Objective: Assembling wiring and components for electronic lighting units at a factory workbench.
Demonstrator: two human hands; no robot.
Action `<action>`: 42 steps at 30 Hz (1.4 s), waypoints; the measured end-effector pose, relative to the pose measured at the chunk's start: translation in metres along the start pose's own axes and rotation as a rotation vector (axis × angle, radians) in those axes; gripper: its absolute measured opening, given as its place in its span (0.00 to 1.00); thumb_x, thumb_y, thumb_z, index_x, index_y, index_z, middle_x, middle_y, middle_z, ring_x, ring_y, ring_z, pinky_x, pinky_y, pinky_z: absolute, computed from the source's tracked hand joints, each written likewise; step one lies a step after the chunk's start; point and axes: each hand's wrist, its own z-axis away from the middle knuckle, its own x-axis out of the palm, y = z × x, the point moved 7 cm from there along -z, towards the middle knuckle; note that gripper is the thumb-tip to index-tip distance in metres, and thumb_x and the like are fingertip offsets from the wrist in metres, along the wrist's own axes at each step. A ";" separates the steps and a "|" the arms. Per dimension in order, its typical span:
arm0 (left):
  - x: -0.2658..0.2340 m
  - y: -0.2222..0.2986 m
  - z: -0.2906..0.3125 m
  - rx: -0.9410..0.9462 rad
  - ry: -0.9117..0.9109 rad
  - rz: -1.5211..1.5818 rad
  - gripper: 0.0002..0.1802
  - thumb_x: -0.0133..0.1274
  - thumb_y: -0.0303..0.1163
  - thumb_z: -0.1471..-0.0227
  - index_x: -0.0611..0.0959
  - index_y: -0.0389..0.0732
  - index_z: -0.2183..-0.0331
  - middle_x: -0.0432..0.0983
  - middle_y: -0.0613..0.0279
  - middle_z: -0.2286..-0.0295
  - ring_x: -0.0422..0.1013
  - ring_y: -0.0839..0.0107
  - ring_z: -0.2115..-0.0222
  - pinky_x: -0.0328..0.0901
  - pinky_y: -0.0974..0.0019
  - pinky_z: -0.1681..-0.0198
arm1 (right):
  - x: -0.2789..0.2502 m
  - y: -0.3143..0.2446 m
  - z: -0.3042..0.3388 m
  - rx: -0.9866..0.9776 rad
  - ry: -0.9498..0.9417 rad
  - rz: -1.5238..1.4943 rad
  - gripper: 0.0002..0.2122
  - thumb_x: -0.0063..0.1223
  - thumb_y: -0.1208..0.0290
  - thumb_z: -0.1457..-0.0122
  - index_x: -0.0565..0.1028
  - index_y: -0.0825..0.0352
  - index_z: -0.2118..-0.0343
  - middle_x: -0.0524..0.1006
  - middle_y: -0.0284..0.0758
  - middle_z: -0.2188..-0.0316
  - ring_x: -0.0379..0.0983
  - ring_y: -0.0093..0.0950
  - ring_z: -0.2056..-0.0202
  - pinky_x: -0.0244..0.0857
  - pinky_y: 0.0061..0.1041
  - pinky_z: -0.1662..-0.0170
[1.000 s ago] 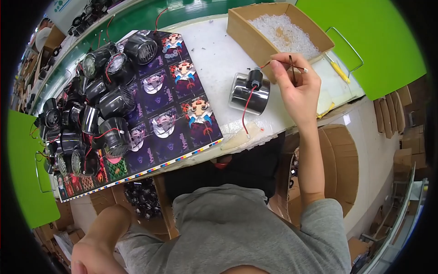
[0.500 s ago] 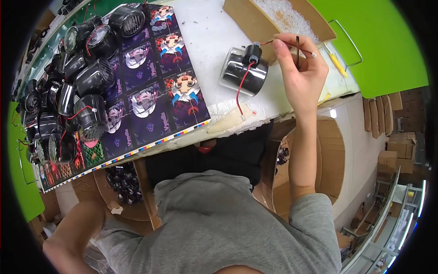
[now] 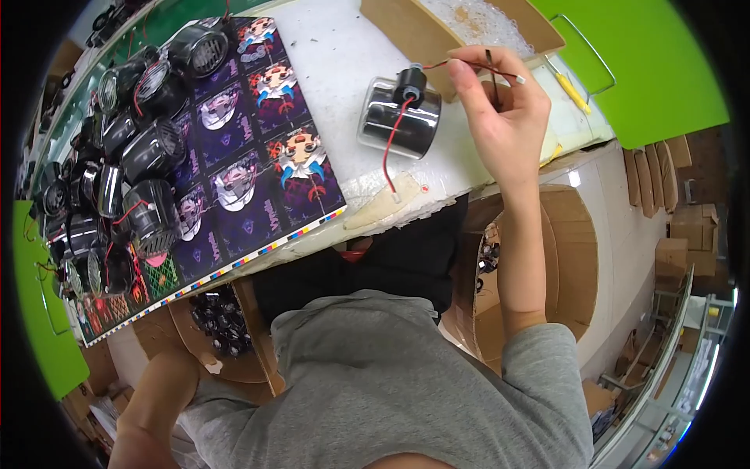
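Observation:
A chrome-and-black cylindrical housing (image 3: 398, 119) lies on its side on the white table (image 3: 336, 55). A red wire (image 3: 393, 148) runs from its black top cap down toward the table's front edge. Another red lead goes from the cap to my right hand (image 3: 500, 117), which is raised just right of the housing. Thumb and forefinger pinch that lead, whose white tip (image 3: 520, 79) sticks out to the right. A thin black stick (image 3: 491, 74) is also held among the fingers. My left arm (image 3: 156, 399) reaches down to the lower left; its hand is out of view.
A printed sheet with cartoon figures (image 3: 258, 156) covers the table's left part, with several black housings (image 3: 133, 156) stacked along it. An open cardboard box of clear bits (image 3: 414, 35) stands behind the housing. A yellow tool (image 3: 572, 90) lies at right. A carton of black parts (image 3: 220, 320) sits under the table.
The view has tilted down, so the table sits higher in the picture. My right hand stays beside the housing, holding the red lead a little higher.

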 end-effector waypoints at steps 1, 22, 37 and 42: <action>0.001 -0.003 0.000 0.008 -0.003 0.015 0.23 0.41 0.32 0.49 0.68 0.44 0.93 0.62 0.69 0.95 0.63 0.78 0.94 0.49 0.78 0.88 | -0.002 0.001 0.000 0.000 0.000 0.030 0.03 0.55 0.77 0.53 0.75 0.68 0.74 0.69 0.28 0.85 0.50 0.13 0.88 0.47 0.16 0.84; 0.021 0.013 0.001 -0.035 0.130 -0.024 0.13 0.49 0.15 0.63 0.68 0.39 0.90 0.66 0.69 0.91 0.67 0.80 0.91 0.53 0.80 0.89 | 0.007 -0.016 -0.003 -0.008 -0.033 -0.175 0.03 0.53 0.78 0.49 0.74 0.69 0.71 0.70 0.23 0.83 0.50 0.07 0.85 0.43 0.11 0.83; 0.023 0.005 -0.002 0.003 0.086 -0.098 0.15 0.43 0.22 0.54 0.67 0.45 0.88 0.71 0.69 0.92 0.63 0.85 0.92 0.50 0.83 0.87 | 0.009 -0.008 -0.002 0.046 -0.056 -0.164 0.03 0.52 0.77 0.48 0.74 0.69 0.71 0.72 0.24 0.81 0.53 0.07 0.84 0.44 0.10 0.83; 0.027 0.019 0.001 0.071 0.091 -0.224 0.15 0.44 0.22 0.55 0.68 0.43 0.90 0.69 0.71 0.93 0.63 0.84 0.93 0.49 0.83 0.87 | 0.011 -0.009 -0.002 0.021 -0.053 -0.195 0.03 0.52 0.76 0.48 0.74 0.70 0.71 0.72 0.24 0.82 0.52 0.07 0.84 0.43 0.10 0.83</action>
